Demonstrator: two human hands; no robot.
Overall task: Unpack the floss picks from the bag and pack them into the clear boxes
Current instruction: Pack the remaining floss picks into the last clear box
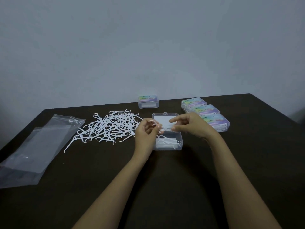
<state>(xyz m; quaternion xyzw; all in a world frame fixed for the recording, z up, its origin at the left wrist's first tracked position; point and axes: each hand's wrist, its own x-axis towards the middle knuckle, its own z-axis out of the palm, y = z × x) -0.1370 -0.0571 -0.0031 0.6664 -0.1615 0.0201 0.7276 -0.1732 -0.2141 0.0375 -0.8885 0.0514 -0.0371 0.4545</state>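
Hands meet over the open clear box (pixel 180 143) at the centre of the table (pixel 165 182): the left hand (pixel 146 131) pinches the looped head of a white floss pick (pixel 153 121) in curled fingers, while the right hand (pixel 191 126) pinches its thin tail, forefinger straight. Packing looks under way, with a few picks (pixel 166 140) already in the box's near half, so the next move calls for laying this one flat beside them. Loose pile of picks (pixel 109 126) lies at nine o'clock, the emptied bag (pixel 38 146) beyond it at eight, three filled boxes (pixel 207 110) at two and one closed box (pixel 149 101) at twelve; nothing seems to block the drop.
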